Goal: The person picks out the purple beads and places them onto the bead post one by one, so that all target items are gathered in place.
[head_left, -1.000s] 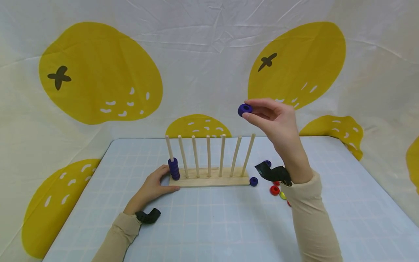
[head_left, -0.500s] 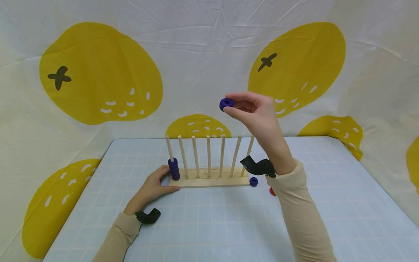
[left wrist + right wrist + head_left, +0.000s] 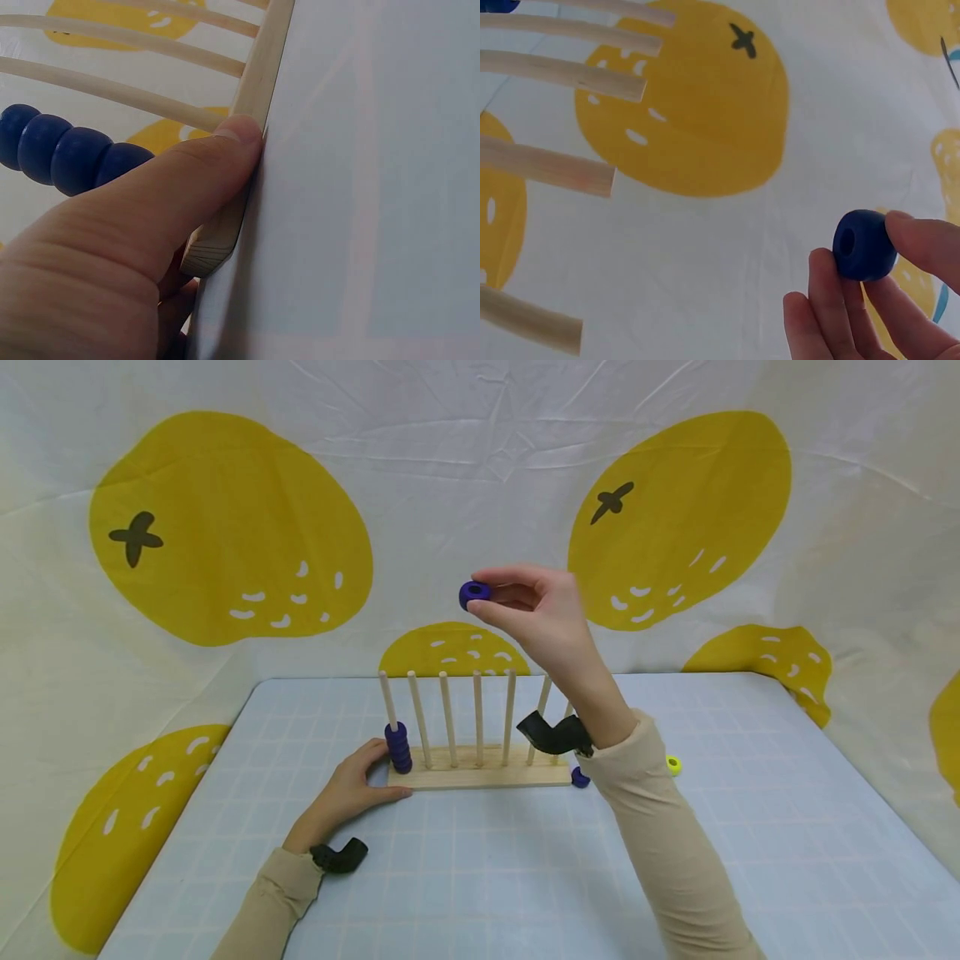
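Observation:
Between thumb and fingers my right hand pinches a dark blue bead, raised above the upright pegs of a wooden rack. The bead's hole faces the pegs in the right wrist view, with the bead apart from them. My left hand grips the left end of the rack's base; its thumb lies along the front edge. Several blue beads are stacked on the leftmost peg, beside that hand. The other pegs that show carry no beads; the rightmost is partly behind my right wrist.
A loose blue bead lies at the rack's right end, partly covered by my right arm. Beyond the sleeve a yellow bead rests on the pale checked table. A fruit-patterned cloth hangs behind.
My right hand has carried the blue bead leftward and slightly up over the rack. Its sleeve now hides the red beads and uncovers a yellow one. The left hand has stayed put.

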The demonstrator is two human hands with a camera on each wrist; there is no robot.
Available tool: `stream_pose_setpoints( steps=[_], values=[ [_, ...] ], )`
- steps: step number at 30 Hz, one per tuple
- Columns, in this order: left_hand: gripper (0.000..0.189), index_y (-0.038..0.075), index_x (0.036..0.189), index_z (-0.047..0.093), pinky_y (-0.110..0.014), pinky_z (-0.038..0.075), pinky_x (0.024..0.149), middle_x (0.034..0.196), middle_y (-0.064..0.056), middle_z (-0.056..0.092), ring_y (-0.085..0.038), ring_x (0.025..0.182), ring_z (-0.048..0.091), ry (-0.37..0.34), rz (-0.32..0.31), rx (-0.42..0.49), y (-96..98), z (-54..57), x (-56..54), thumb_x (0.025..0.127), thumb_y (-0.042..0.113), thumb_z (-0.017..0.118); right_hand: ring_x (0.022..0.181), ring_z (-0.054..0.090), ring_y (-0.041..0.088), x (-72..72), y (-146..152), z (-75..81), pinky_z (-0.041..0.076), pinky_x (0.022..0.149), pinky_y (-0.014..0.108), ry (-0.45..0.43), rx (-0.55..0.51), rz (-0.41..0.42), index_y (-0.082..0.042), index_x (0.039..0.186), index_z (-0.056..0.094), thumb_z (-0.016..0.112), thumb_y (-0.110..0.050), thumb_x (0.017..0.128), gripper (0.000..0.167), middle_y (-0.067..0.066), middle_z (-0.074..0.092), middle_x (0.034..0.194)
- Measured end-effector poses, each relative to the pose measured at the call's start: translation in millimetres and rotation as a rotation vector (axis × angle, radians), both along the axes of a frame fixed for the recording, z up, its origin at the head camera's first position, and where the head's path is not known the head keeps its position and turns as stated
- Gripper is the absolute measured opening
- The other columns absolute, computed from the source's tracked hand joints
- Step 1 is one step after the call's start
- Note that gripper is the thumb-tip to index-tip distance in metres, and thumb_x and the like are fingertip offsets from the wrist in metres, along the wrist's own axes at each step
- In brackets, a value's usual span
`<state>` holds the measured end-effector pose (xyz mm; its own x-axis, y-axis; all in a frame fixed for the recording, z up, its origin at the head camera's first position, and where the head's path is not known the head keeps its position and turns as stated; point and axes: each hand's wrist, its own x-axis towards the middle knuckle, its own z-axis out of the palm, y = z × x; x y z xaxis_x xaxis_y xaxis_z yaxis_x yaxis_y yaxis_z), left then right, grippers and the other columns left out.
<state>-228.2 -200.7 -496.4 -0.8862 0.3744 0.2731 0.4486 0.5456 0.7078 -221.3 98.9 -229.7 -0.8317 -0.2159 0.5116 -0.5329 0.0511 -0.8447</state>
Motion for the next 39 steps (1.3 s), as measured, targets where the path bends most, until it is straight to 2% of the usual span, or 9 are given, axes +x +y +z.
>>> stream_pose_setpoints(
  steps=[8,17,25,32,39],
  values=[
    [0.069,0.013,0.132,0.062,-0.047,0.035,0.112,0.130,-0.001,0.059,-0.024,0.131,0.048,0.007,0.001,-0.007,-0.4,-0.8,-0.6,0.073,0.036,0.089,0.088,0.070,0.023,-6.2,-21.8,-2.8,0.058,0.082,0.032,0.007,0.011,0.052,0.004,0.114,0.070,0.075,0.000,0.086,0.029,0.015,0.072,0.102],
    [0.070,0.013,0.132,0.061,-0.046,0.035,0.113,0.130,0.001,0.059,-0.023,0.131,0.048,0.011,-0.007,-0.001,-0.6,-1.9,-0.9,0.073,0.037,0.089,0.086,0.070,0.025,-11.8,-43.2,-3.7,0.058,0.079,0.032,-0.029,-0.004,0.087,0.003,0.112,0.071,0.076,0.000,0.085,0.027,0.014,0.073,0.099],
    [0.067,0.013,0.130,0.062,-0.047,0.035,0.112,0.129,0.001,0.060,-0.023,0.130,0.049,0.019,-0.008,-0.001,-0.7,-1.7,-1.0,0.073,0.037,0.089,0.083,0.070,0.022,-17.2,-58.5,-13.1,0.058,0.075,0.030,-0.035,0.005,0.111,0.004,0.111,0.071,0.076,0.001,0.084,0.028,0.014,0.073,0.098],
    [0.068,0.013,0.131,0.062,-0.048,0.036,0.112,0.129,0.000,0.060,-0.024,0.130,0.049,0.006,0.001,-0.006,-0.3,-1.4,-0.9,0.073,0.038,0.089,0.085,0.069,0.023,-17.4,-69.9,-20.6,0.058,0.081,0.031,-0.050,-0.015,0.142,0.005,0.112,0.070,0.076,0.002,0.085,0.028,0.015,0.072,0.100],
    [0.068,0.013,0.131,0.062,-0.048,0.037,0.111,0.129,0.000,0.059,-0.025,0.129,0.050,0.007,-0.002,-0.003,-0.5,-1.1,-0.8,0.074,0.038,0.088,0.087,0.069,0.022,-14.4,-77.9,-29.6,0.058,0.082,0.031,-0.090,-0.016,0.178,0.004,0.114,0.069,0.074,0.001,0.086,0.028,0.016,0.072,0.102]
  ],
)
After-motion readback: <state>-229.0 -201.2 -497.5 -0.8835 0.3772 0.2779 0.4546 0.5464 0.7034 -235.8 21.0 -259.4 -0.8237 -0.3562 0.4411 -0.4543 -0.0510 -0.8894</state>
